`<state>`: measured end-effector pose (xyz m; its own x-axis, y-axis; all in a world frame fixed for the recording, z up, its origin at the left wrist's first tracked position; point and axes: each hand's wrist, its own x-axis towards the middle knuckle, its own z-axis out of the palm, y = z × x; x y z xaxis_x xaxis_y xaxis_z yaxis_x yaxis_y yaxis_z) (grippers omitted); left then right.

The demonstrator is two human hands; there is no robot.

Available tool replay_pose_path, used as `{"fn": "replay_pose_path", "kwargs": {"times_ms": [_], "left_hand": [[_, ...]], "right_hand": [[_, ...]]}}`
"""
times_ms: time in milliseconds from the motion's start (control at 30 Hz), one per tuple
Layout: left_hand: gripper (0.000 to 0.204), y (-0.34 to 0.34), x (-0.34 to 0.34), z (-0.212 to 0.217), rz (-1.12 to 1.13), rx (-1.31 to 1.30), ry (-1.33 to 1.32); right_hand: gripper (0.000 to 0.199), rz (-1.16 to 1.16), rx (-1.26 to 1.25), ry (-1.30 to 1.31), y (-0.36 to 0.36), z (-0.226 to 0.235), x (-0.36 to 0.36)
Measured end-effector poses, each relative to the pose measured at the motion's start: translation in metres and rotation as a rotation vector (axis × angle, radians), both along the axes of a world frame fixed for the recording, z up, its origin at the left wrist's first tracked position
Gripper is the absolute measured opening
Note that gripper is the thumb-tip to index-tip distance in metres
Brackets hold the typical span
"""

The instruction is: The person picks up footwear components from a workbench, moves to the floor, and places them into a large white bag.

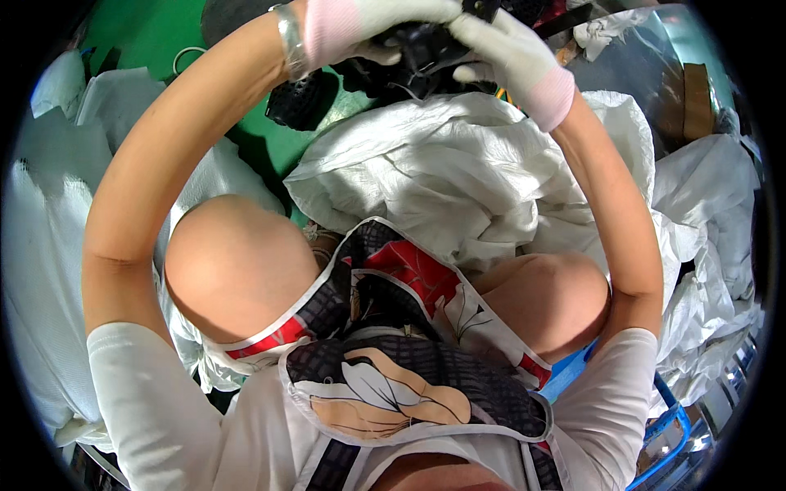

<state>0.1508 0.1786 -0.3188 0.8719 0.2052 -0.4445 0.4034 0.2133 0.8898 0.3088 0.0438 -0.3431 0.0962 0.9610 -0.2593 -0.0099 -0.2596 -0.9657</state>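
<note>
Black plastic part (pixel 417 51): held at 12 o'clock in the head view, close to the upper rim, between both gloved hands and above the white woven sack (pixel 458 172).

Head view. The left hand (pixel 360 29), in a white glove with a pink cuff, is closed over the part's left end; the right hand (pixel 512 57), gloved alike, is clamped on its right end, fingers curled round it. A grip from both ends looks suited to twisting or pulling the piece apart, though the contact faces are hidden by the gloves. A metal bangle (pixel 289 37) is worn on the left wrist.

A second black piece (pixel 301 100) lies at 11 o'clock on the green floor (pixel 147 37), just beside the sack's edge and below the left hand. More dark pieces (pixel 540 12) are seen at 1 o'clock behind the hands; their kind cannot be told.

Edges and room: the sack fills the centre between the knees, its crumpled border running from 10 to 2 o'clock. White sacks (pixel 49 245) crowd 9 o'clock and others (pixel 712 229) 3 o'clock. Bare floor is left only at 11 o'clock. A blue frame (pixel 663 417) sits at 4 o'clock.
</note>
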Motion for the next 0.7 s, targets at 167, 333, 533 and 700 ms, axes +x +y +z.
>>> {"fn": "replay_pose_path", "kwargs": {"times_ms": [167,333,533,700], "left_hand": [[0.041,-0.004,0.023,-0.014,0.121,0.74,0.006],[0.036,-0.004,-0.002,-0.008,-0.043,1.309,-0.25],[0.052,-0.01,-0.006,-0.028,-0.475,1.442,-0.43],[0.069,-0.019,-0.012,-0.059,-0.498,1.556,-0.338]], "right_hand": [[0.028,-0.128,-0.093,0.354,0.007,-0.024,0.035],[0.029,-0.025,-0.07,0.334,0.005,-0.064,0.042],[0.03,0.133,-0.145,0.397,0.003,-0.08,0.014],[0.03,0.081,-0.267,-0.003,0.004,-0.066,0.009]]}}
